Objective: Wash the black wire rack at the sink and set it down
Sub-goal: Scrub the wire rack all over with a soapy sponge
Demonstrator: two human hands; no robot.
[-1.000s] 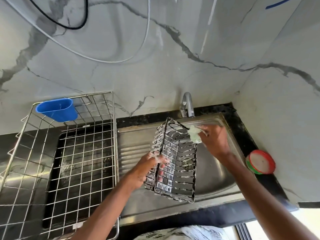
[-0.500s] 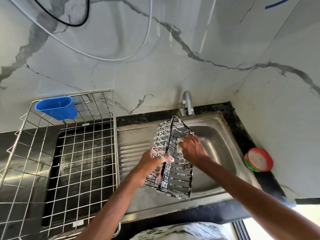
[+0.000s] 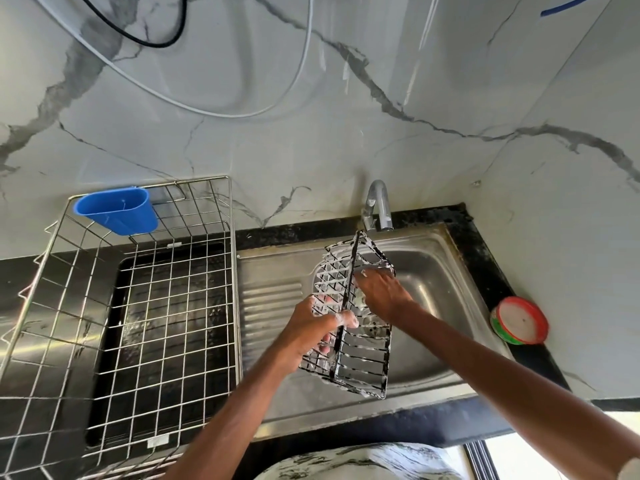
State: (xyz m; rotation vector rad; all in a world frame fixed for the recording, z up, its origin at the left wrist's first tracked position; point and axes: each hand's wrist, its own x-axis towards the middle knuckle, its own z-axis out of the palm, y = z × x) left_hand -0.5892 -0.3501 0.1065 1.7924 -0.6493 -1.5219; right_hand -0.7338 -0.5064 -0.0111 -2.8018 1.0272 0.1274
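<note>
Seen from the head camera, looking down at a kitchen corner: a person holds a black wire rack [image 3: 360, 355] in the air above the steel sink [image 3: 440, 268], touching neither the basin nor the counter. The rack stands on end and tilted, its upper end just under the spout of the curved metal tap [image 3: 378, 206], its lower end near the sink's front edge, and white suds cling to many of its wires. The left hand [image 3: 311, 327] grips the rack midway along its long black frame bar, thumb hooked over the bar and fingers curled behind the mesh, foam on the knuckles. The right hand [image 3: 381, 292] reaches into the rack from the other side, knuckles up and fingers bent down against the wires; a pale soapy patch shows just under the palm, but I cannot tell whether the fingers pinch anything. To the left of the sink's ribbed draining board stands a large steel wire dish basket [image 3: 235, 306] over a dark tray, with a blue plastic cup [image 3: 117, 211] hung on its far rim. On the black counter [image 3: 485, 244] right of the sink sits a round red-rimmed tub [image 3: 519, 320] with white contents. White marble-veined wall [image 3: 346, 133] rises behind, with a black cable [image 3: 156, 45] and a white cable [image 3: 242, 114] looping across it.
</note>
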